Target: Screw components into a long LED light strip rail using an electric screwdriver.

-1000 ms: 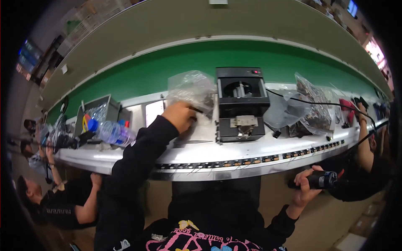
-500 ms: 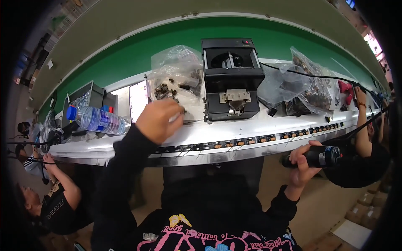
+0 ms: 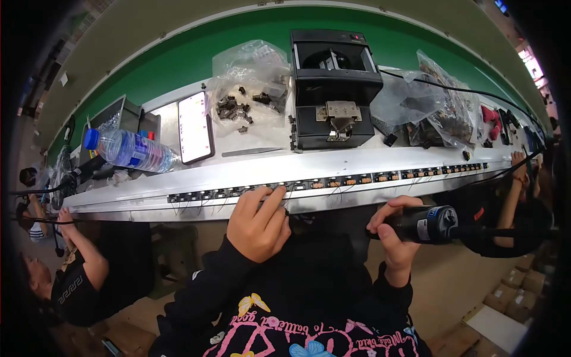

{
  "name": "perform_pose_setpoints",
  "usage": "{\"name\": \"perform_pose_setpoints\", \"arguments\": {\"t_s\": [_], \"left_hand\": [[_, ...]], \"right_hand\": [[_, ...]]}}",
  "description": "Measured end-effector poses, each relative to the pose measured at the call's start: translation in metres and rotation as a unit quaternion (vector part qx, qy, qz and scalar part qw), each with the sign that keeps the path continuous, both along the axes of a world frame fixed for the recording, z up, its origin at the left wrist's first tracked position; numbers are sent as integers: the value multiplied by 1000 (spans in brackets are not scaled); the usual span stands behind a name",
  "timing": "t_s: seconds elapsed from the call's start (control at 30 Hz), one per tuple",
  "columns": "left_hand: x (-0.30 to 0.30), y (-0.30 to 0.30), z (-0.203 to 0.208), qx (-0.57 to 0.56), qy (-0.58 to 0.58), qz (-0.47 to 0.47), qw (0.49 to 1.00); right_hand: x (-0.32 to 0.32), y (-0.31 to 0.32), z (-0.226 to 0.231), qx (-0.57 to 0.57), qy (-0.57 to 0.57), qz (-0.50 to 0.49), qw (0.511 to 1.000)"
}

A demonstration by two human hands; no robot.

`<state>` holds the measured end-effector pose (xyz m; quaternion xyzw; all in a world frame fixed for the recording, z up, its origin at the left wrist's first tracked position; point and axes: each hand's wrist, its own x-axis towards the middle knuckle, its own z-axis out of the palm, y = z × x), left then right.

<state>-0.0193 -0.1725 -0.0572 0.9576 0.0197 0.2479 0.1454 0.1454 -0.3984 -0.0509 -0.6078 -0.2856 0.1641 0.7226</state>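
My left hand (image 3: pixel 260 226) reaches to the front edge of the bench, fingers bent and fingertips down on a long row of small black parts (image 3: pixel 351 180). Whatever it pinches there is hidden under the fingertips. Several parts in the row carry copper-coloured pieces, and thin wires stick out toward me. To the right, just off the bench edge, my right hand (image 3: pixel 397 233) is wrapped round a black electric screwdriver (image 3: pixel 429 225). A cable leaves its right end; its tip, pointing left, is hard to make out.
A black machine (image 3: pixel 336 89) stands behind the row. Left of it lie a clear bag (image 3: pixel 253 71) with small dark parts, tweezers (image 3: pixel 253 152), a lit phone (image 3: pixel 195 128) and a water bottle (image 3: pixel 134 150). More bags (image 3: pixel 443 107) lie right. Other people sit at both sides.
My left hand has come down from beside the bag of parts to the row at the bench edge. My right hand, with the electric screwdriver, has shifted slightly left.
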Motion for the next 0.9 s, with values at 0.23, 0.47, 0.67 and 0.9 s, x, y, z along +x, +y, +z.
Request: {"name": "perform_pose_setpoints", "arguments": {"t_s": [0.23, 0.47, 0.67, 0.9], "left_hand": [[-2, 0, 12, -34, -21, 7, 999], [12, -3, 25, -90, -77, 29, 993], [22, 0, 21, -143, -56, 34, 987], [35, -3, 7, -66, -29, 28, 997]], "right_hand": [[-2, 5, 1, 19, -12, -37, 999], [3, 3, -2, 39, -15, -32, 999], [10, 0, -6, 32, -21, -27, 999], [15, 2, -4, 32, -13, -22, 999]]}}
